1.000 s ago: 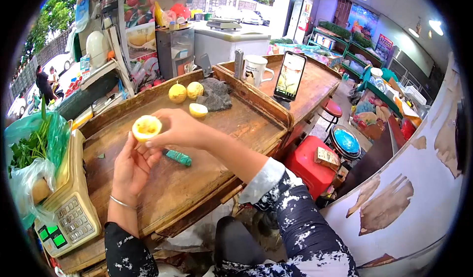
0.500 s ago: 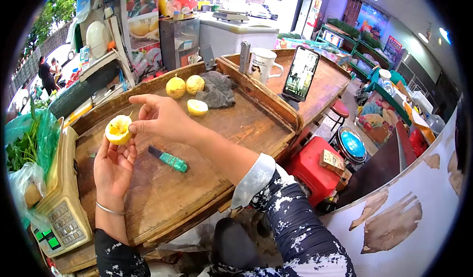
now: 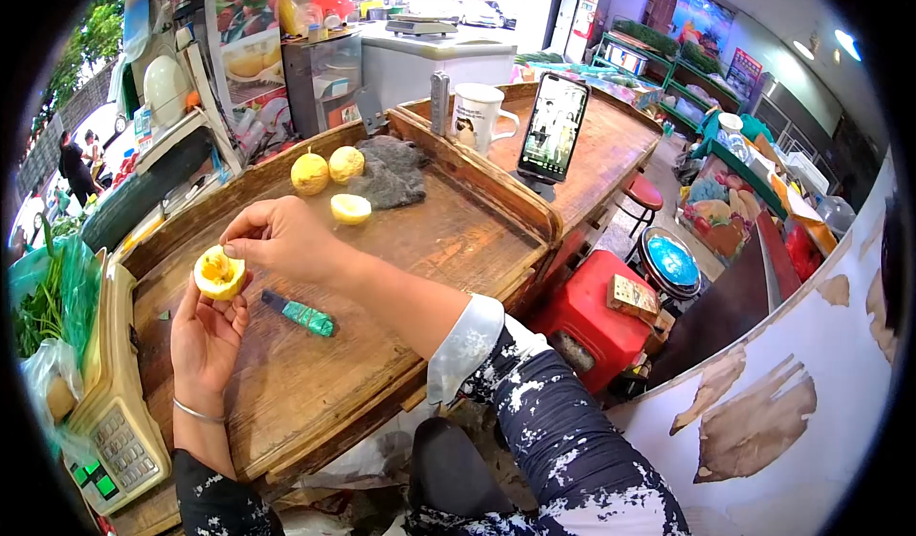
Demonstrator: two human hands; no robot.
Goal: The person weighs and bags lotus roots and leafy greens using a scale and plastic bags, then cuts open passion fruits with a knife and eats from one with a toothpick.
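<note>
A cut yellow fruit, its pulp facing up, rests in the fingers of my left hand. My right hand is at the fruit's upper right edge, thumb and index finger pinched together; whatever is between them is too small to make out. On the wooden tray table lies a knife with a green-wrapped handle, just right of my left hand. Farther back are a yellow fruit, another yellow fruit, a cut half and a grey cloth.
At the left stand a scale and a green plastic bag of leafy greens. Behind the tray's raised edge are a white mug and a propped phone. A red stool-like box stands at the right, below table height.
My right hand has come off the fruit's side and now pinches at its upper edge. The fruit stays in my left hand, which sits farther left and lower in view.
</note>
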